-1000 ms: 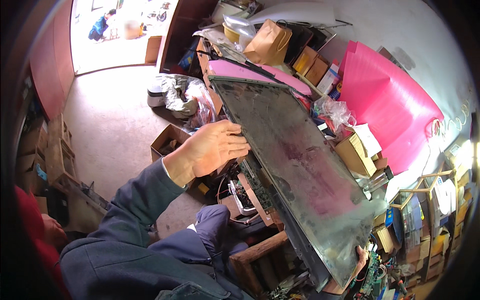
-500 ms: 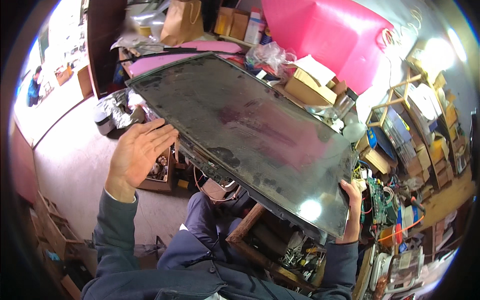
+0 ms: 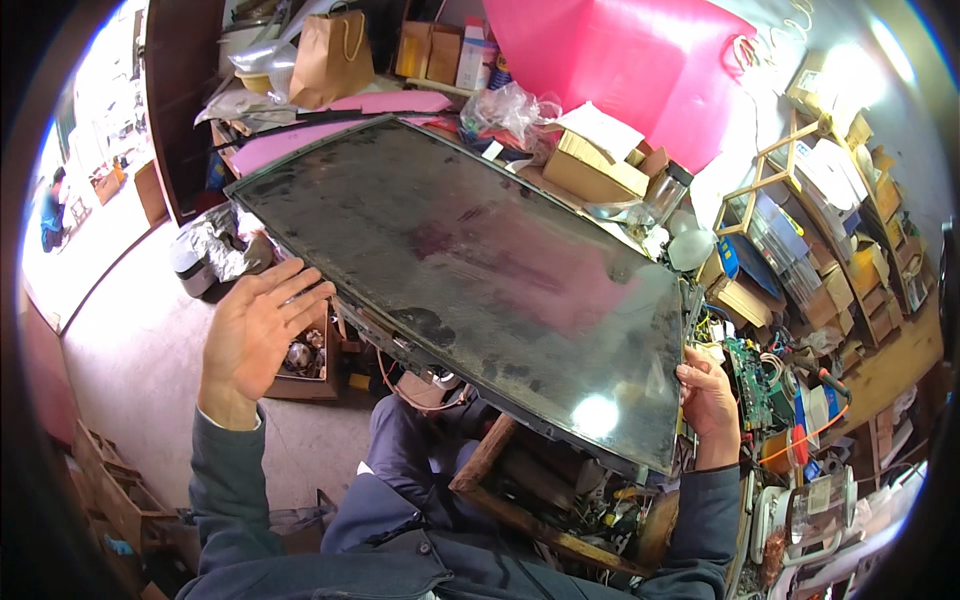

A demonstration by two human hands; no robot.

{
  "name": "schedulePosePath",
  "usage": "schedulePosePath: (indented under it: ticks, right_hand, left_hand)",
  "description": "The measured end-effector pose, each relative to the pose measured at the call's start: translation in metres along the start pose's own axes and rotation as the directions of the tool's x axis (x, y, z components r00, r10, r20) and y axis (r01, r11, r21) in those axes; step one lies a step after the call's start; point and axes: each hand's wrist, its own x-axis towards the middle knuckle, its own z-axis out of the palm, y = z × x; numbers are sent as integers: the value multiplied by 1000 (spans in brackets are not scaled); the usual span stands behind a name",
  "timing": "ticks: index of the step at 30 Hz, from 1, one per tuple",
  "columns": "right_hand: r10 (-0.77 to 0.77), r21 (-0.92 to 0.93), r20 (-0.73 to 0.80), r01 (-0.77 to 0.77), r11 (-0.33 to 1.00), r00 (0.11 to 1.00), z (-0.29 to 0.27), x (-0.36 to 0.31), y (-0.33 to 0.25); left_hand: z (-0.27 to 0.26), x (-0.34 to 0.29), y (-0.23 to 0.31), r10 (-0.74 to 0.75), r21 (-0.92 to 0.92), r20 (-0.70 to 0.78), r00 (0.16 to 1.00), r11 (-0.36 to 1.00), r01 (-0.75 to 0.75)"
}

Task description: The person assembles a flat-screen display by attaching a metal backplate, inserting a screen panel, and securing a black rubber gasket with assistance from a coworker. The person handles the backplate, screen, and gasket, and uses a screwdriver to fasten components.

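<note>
A large flat TV screen panel (image 3: 400, 220) slants across the middle, dark, dusty and smudged, with a pink reflection on its glass. Its thin frame shows along the near edge. Beside the lower left edge, my left hand (image 3: 247, 335) is open, palm up and fingers stretched out; whether its fingertips touch the frame I cannot tell. My right hand (image 3: 712, 400) is closed on the panel's right edge, with bent fingers at the rim. The panel's underside is hidden.
Behind the panel are a paper bag (image 3: 333, 60), a cardboard box (image 3: 595, 168) and a pink sheet (image 3: 620, 60). A green circuit board (image 3: 748, 380) lies among wires at right. Below stands a wooden-framed bin (image 3: 490, 455) of tools. A person (image 3: 52, 210) is far left.
My right hand has turned at the panel's right edge, so more of its fingers show. My left hand stays open by the left edge. The whole view has shifted slightly.
</note>
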Motion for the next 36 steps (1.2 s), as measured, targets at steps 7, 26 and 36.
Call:
schedulePosePath:
  ticks: [7, 26, 36]
  right_hand:
    - [-46, -35, -56, 44, 998, 997, 4, 4, 1]
    - [-198, -342, -167, 132, 931, 966, 8, 4, 13]
    - [-191, -677, -28, 122, 725, 981, 1, 1, 9]
  left_hand:
    - [2, 2, -6, 36, -43, 11, 999, 998, -36]
    - [21, -14, -21, 176, 166, -5, 984, 971, -173]
    - [-20, 19, -52, 143, 156, -205, 968, 981, -112]
